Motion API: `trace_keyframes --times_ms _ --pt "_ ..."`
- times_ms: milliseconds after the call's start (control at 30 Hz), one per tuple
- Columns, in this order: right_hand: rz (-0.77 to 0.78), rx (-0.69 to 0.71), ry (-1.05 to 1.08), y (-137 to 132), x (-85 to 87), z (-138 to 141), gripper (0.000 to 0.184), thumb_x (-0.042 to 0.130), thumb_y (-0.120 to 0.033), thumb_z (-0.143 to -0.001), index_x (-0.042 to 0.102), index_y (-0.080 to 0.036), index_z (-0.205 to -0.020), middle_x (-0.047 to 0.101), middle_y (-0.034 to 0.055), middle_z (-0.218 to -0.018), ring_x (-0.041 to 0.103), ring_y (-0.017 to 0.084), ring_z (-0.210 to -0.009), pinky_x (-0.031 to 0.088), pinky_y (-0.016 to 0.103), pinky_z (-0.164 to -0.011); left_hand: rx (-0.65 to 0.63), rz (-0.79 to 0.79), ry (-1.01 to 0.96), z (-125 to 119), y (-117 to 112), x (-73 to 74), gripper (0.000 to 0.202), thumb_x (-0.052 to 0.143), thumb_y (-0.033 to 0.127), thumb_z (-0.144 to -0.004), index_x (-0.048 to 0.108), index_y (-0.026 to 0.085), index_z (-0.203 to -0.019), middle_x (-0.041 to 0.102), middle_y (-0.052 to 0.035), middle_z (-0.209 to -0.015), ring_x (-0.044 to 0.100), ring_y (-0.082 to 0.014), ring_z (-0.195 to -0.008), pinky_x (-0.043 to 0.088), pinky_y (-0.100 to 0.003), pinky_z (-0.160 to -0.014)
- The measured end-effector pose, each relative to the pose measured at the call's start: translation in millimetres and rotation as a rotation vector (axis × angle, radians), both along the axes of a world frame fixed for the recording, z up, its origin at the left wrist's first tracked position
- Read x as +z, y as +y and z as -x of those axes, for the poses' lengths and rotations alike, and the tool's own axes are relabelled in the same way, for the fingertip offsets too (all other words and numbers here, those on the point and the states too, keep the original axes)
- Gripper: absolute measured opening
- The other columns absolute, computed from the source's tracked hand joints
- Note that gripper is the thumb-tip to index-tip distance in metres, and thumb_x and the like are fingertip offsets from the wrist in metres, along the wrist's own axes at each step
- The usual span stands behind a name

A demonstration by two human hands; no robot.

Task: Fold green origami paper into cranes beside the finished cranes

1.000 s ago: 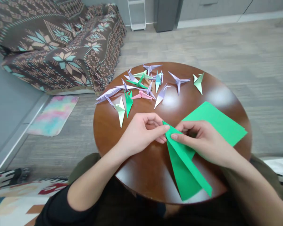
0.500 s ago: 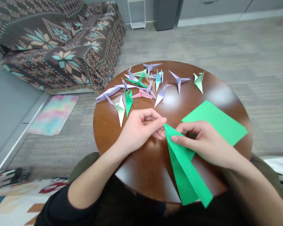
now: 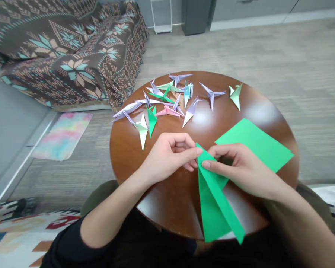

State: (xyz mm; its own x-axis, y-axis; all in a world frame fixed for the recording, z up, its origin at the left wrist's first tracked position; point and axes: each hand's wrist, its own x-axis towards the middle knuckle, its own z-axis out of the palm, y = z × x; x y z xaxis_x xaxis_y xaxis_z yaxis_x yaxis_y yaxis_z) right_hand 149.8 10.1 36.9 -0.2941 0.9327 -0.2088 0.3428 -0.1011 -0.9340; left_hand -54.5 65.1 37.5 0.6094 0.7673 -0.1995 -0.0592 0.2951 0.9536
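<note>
No text, label, brand, number or sign can be read anywhere in view.

Folded green paper (image 3: 212, 199), apparently between fingers (image 3: 219, 167)

From afar I saw a throw-draped sofa (image 3: 75, 70), boldly patterned.
A pastel mat (image 3: 63, 137) lay on the sofa's near side; right of the sofa stood a white rack (image 3: 163, 28) and, farther right, a dark grey box (image 3: 197, 16).

Left hand (image 3: 170, 156) and right hand (image 3: 241, 169) pinch close together, fingers (image 3: 185, 139) curled.
</note>
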Motion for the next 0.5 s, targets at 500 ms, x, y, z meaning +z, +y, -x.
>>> trace_keyframes --times_ms 500 --pt "0.006 0.096 -0.016 -0.7 1.3 1.2 0.042 0.067 -0.053 -0.096 0.064 -0.018 -0.073 0.047 -0.0032 -0.067 0.04 0.013 -0.066 0.035 0.027 -0.061 0.014 -0.021 0.036 -1.5 -1.8 -0.2 0.023 0.089 0.022 -0.075 0.069 0.012 -0.073 0.071 0.0006 -0.06 0.064 -0.0075 -0.05 0.055 -0.014 -0.049"
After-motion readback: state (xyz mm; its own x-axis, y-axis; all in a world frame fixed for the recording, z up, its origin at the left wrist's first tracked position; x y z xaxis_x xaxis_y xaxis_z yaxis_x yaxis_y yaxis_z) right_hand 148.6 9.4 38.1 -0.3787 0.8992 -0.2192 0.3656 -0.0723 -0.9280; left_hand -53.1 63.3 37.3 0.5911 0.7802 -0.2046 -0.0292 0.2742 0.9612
